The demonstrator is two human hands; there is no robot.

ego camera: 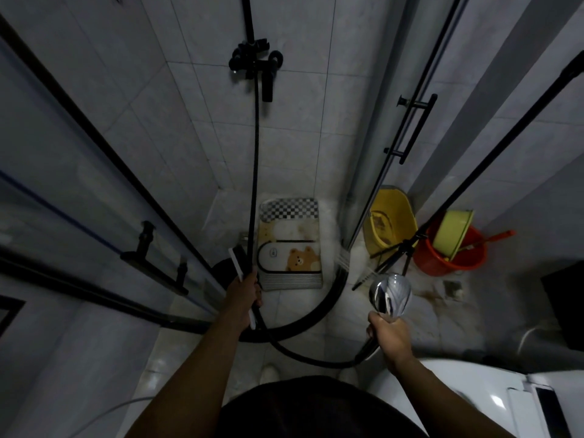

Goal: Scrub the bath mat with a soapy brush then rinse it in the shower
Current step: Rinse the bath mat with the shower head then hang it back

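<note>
The left hand [245, 298] is curled round the white handle of a brush [236, 263], whose bristled end points away toward the shower. The right hand [390, 335] grips the handle of a chrome shower head [390, 294], which faces away from the person, with thin streaks of water [343, 260] showing just beyond it. A black hose [316, 360] loops from the base of that handle across the floor and passes right by the left hand; whether those fingers hold it too, I cannot tell. It then climbs the tiled wall to the black mixer valve [256, 63]. Past a curved black threshold [319, 308], the bath mat [289, 245] lies flat on the shower floor, a bear printed at its near right corner and a checkered band along its far edge. Right of the glass door, outside the shower, stand a yellow bucket [390, 216] and a red bucket [448, 257] with a yellow-green basin [452, 229] tilted inside it.
</note>
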